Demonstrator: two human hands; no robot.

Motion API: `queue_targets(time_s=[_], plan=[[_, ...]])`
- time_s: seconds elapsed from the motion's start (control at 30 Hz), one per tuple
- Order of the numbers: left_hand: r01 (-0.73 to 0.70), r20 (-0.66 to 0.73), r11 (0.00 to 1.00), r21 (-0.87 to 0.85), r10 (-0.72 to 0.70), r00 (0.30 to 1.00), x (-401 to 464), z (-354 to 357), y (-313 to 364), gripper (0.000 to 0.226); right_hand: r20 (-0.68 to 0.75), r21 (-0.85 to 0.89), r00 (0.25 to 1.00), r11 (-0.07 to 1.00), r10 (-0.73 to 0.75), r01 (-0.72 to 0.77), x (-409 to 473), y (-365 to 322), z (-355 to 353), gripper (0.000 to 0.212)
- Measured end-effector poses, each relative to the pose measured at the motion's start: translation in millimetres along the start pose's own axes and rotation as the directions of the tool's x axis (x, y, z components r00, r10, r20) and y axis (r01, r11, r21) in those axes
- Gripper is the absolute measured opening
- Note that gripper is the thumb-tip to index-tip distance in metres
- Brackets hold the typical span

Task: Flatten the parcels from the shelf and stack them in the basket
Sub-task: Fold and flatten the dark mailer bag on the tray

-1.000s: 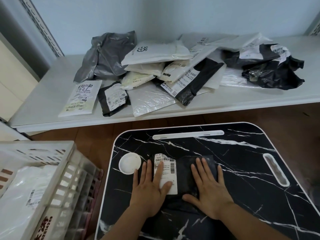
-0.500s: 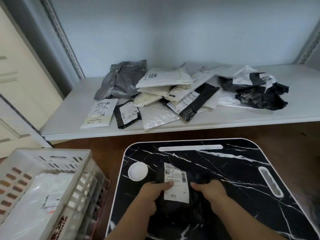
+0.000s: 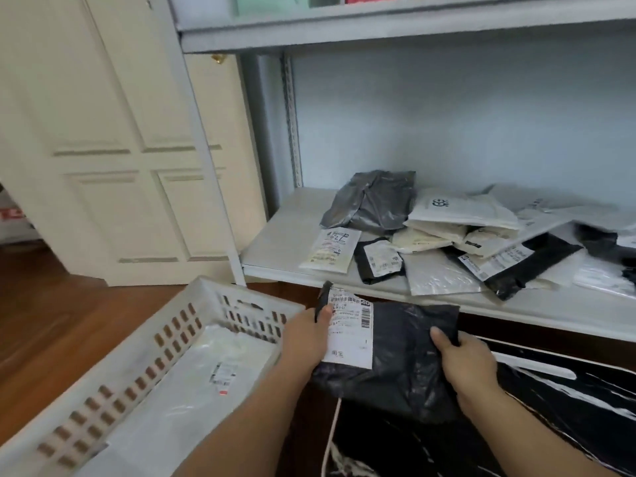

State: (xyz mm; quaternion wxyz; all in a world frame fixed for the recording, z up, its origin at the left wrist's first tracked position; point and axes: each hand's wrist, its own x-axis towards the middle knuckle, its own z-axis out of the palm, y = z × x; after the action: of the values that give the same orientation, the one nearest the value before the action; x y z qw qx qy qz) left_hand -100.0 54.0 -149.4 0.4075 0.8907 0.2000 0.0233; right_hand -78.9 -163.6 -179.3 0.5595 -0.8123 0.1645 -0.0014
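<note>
Both hands hold a black parcel [image 3: 395, 359] up in the air, between the basket [image 3: 144, 346] on the left and the black marble-patterned table [image 3: 568, 401] on the right. The left hand [image 3: 306, 342] pinches the parcel's left edge with its thumb on the white shipping label [image 3: 351, 328]; the right hand [image 3: 464, 363] grips the right edge, thumb on top. The white slotted basket sits on a brown wooden floor [image 3: 51, 321] and already has a white parcel [image 3: 206, 373] lying flat inside. Behind, a white shelf [image 3: 275, 242] carries a loose heap of grey, white and black parcels [image 3: 447, 235], some overlapping. A cream panelled door [image 3: 113, 149] stands left of the shelving. Something coloured sits on the upper shelf [image 3: 378, 25], too blurred to identify.
</note>
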Motion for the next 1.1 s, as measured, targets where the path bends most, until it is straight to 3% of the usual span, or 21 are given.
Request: queue_targets(time_s=[0.1, 0.2, 0.37, 0.47, 0.57, 0.67, 0.77, 0.87, 0.97, 1.03, 1.1], plan=[[0.048, -0.068, 0.998, -0.044, -0.050, 0.996, 13.2, -45.4, -30.4, 0.048, 0.028, -0.197, 0.988, 0.969, -0.149, 0.151, -8.1, -30.9, 41.2, 0.035], [0.146, -0.108, 0.960, -0.239, -0.176, 0.978, 23.1, -85.7, -65.3, 0.046, 0.102, -0.275, 0.963, 0.923, -0.251, 0.270, -16.2, -59.2, 89.3, 0.034], [0.267, -0.063, 0.803, -0.533, -0.352, 0.934, 34.8, -143.1, -131.0, 0.038, 0.241, -0.263, 0.888, 0.855, -0.391, 0.448, -31.2, -83.3, 168.0, 0.038], [0.376, 0.053, 0.697, -0.611, -0.438, 0.897, 36.3, -164.3, -173.6, 0.046, 0.319, -0.231, 0.848, 0.833, -0.424, 0.504, -37.9, -82.9, 211.3, 0.036], [0.431, 0.136, 0.626, -0.649, -0.463, 0.876, 39.5, -170.1, -205.9, 0.040, 0.368, -0.225, 0.818, 0.812, -0.441, 0.539, -36.6, -83.1, 245.2, 0.025], [0.470, 0.121, 0.568, -0.676, -0.543, 0.831, 39.4, -162.3, -239.3, 0.026, 0.408, -0.244, 0.793, 0.783, -0.452, 0.572, -36.6, -80.9, 274.4, 0.020], [0.591, 0.059, 0.612, -0.526, -0.667, 0.743, 33.7, -144.7, -275.4, 0.017, 0.603, -0.303, 0.749, 0.790, -0.275, 0.534, -38.4, -66.0, 305.9, 0.029], [0.747, 0.061, 0.618, -0.244, -0.759, 0.648, 20.4, -128.8, -310.5, 0.020, 0.850, -0.369, 0.525, 0.675, -0.032, 0.639, -55.5, -42.4, 327.4, 0.056], [0.867, 0.210, 0.498, -0.038, -0.844, 0.494, -1.7, -116.6, -332.1, 0.022, 0.935, -0.353, 0.309, 0.457, 0.172, 0.816, -79.8, -17.4, 340.8, 0.062], [0.820, 0.217, 0.525, 0.227, -0.848, 0.483, -12.7, -109.6, -338.7, 0.025, 0.915, -0.347, 0.253, 0.298, 0.314, 0.889, -95.0, -3.9, 346.0, 0.063], [0.641, 0.149, 0.502, 0.581, -0.840, 0.522, -24.1, -101.4, -337.9, 0.041, 0.889, -0.311, 0.228, 0.157, 0.398, 0.938, -108.3, 3.8, 349.1, 0.060]])
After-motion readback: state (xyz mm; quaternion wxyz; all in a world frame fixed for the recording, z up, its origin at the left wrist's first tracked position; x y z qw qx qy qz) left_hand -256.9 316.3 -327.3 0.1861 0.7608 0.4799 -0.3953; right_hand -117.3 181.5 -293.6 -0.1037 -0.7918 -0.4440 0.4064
